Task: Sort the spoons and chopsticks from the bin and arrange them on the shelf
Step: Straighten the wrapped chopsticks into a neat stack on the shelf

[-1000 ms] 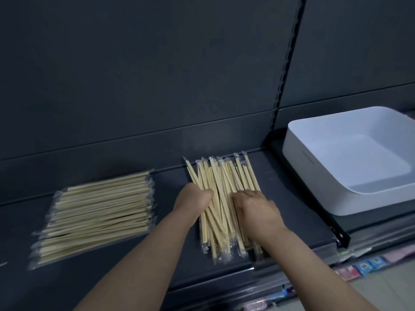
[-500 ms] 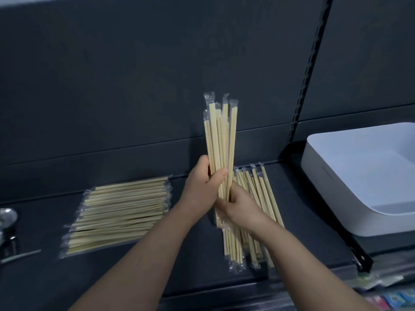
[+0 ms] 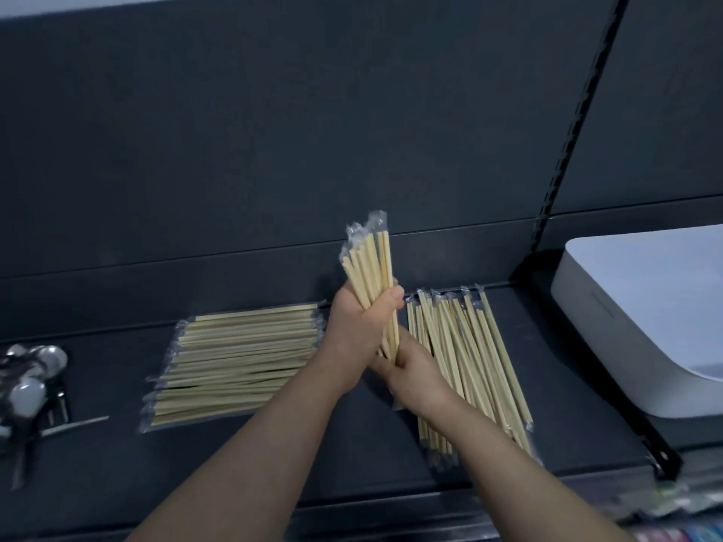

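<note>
The white bin (image 3: 641, 326) sat at the right end of the dark shelf (image 3: 352, 463), cut off by the frame edge; the part of its inside that showed held nothing visible, only smooth white walls with rounded corners.

The chopsticks were pale wooden pairs, each sealed in a thin clear wrapper with a crimped end; they lay in three groups. A flat stack (image 3: 234, 361) rested on the shelf to the left, its sticks running side to side, neatly layered; a second pile (image 3: 465, 365) lay to the right of centre, its sticks running front to back and slightly fanned, near the bin but apart from it. Between the two, a held bundle (image 3: 371, 275) stood nearly upright above the shelf, wrapper tips splayed at the top.

The left hand (image 3: 360, 326) was closed round the middle of the bundle, thumb across the front; the right hand (image 3: 414, 373) was closed round its lower end, just below the left and touching it.

At the far left edge a cluster of shiny metal spoons (image 3: 31, 377) lay on the shelf, blurred, well apart from the chopsticks.
</note>
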